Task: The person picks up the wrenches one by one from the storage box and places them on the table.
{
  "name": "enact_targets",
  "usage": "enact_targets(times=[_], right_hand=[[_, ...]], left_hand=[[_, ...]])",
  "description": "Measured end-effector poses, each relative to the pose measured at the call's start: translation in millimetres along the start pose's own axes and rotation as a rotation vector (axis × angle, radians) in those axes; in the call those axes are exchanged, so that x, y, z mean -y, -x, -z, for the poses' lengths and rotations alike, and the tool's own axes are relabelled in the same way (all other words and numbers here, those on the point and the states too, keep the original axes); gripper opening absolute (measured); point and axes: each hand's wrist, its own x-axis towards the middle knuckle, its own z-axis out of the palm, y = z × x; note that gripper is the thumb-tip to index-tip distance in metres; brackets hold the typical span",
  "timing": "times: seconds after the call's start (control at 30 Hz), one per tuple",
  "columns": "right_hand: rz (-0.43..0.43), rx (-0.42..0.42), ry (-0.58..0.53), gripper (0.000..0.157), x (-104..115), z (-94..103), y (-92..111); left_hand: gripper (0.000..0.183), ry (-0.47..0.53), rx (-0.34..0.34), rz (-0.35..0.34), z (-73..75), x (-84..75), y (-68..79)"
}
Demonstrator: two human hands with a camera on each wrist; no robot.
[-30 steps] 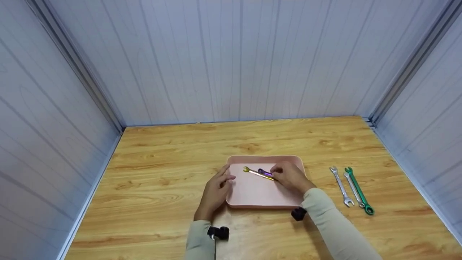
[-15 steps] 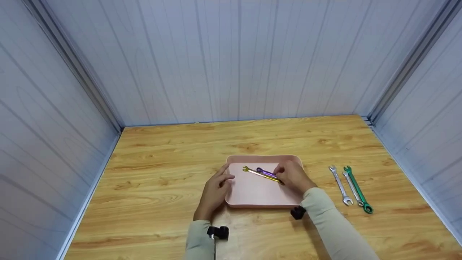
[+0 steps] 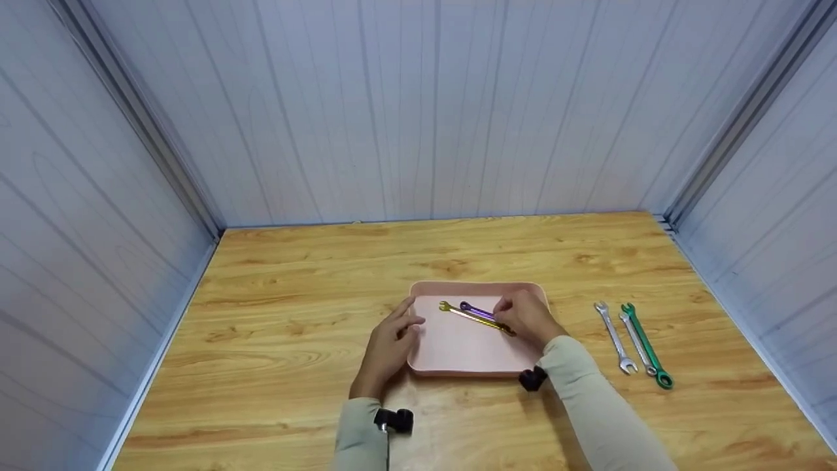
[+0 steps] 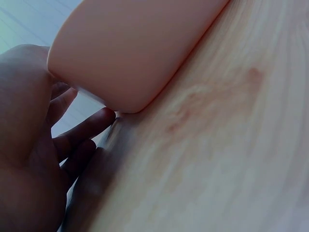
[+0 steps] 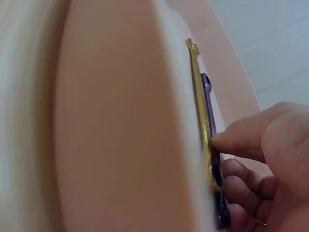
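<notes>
My right hand [image 3: 528,318] is inside the pink tray [image 3: 467,353], pinching a small purple wrench [image 3: 478,313] between thumb and fingers. Alongside it, a longer gold wrench [image 3: 472,317] lies slantwise in the tray. In the right wrist view the gold wrench [image 5: 199,92] partly covers the purple wrench [image 5: 208,99], whose lower end reaches past it by my curled fingers. My left hand [image 3: 386,353] holds the tray's left wall. The left wrist view has the thumb over the rim of the tray [image 4: 116,53] and other fingers [image 4: 89,130] outside, beneath it.
Right of the tray, a silver open-ended wrench [image 3: 615,340], a thinner silver wrench [image 3: 637,343] and a green wrench [image 3: 647,347] lie on the wooden table [image 3: 281,314]. Pale panels [image 3: 418,118] wall in the back and both sides.
The purple wrench has shifted slightly left along the gold one, with my right hand on it. The gold wrench's right end, covered a second ago, now shows. My left hand has stayed put.
</notes>
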Motion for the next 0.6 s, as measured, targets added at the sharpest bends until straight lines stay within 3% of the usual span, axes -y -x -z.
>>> enact_targets(times=[0.37, 0.6], right_hand=[[-0.110, 0.041, -0.084, 0.009, 3.6, -0.8, -5.0], [-0.116, 0.055, -0.039, 0.011, 3.4, -0.2, -5.0]], left_hand=[[0.021, 0.017, 0.004, -0.011, 1.3, 2.0, 0.7], [0.020, 0.004, 0.004, -0.017, 0.1, 1.6, -0.8]])
